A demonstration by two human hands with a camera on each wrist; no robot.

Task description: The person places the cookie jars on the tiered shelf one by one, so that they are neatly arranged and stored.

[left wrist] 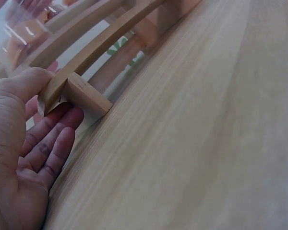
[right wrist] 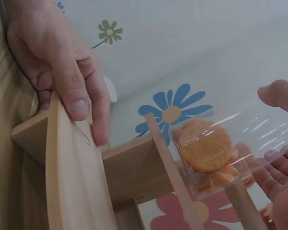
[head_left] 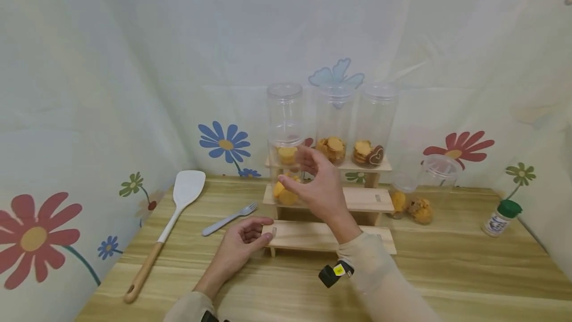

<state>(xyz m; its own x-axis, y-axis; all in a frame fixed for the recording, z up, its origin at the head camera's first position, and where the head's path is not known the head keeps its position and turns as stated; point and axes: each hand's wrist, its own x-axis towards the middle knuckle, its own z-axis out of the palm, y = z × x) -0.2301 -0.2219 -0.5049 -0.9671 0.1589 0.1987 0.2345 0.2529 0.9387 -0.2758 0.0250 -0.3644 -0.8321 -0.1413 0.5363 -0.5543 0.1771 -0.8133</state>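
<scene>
A three-step wooden display rack [head_left: 364, 198] stands on the table. My left hand [head_left: 246, 240] grips the left end of its lowest step [left wrist: 81, 57], thumb on top and fingers below. On the left of the middle step stands a clear jar [right wrist: 201, 148] of round yellow cookies. My right hand [head_left: 321, 188] is around this jar, thumb and fingers spread on either side, thumb apart from the wall in the right wrist view. Behind it, on the top step, stand three clear lidded jars: a left jar [head_left: 285, 108], a middle jar [head_left: 331, 133] and a right jar [head_left: 374, 133], with cookies inside.
Right of the rack stand a clear jar [head_left: 437, 183] and a smaller-looking clear jar [head_left: 402, 190], both with cookies. A green-capped shaker bottle [head_left: 501, 218] is at the far right. Left lie a grey fork [head_left: 228, 220] and a white spatula [head_left: 172, 220] with wooden handle. Flowered cloth [head_left: 223, 39] hangs behind.
</scene>
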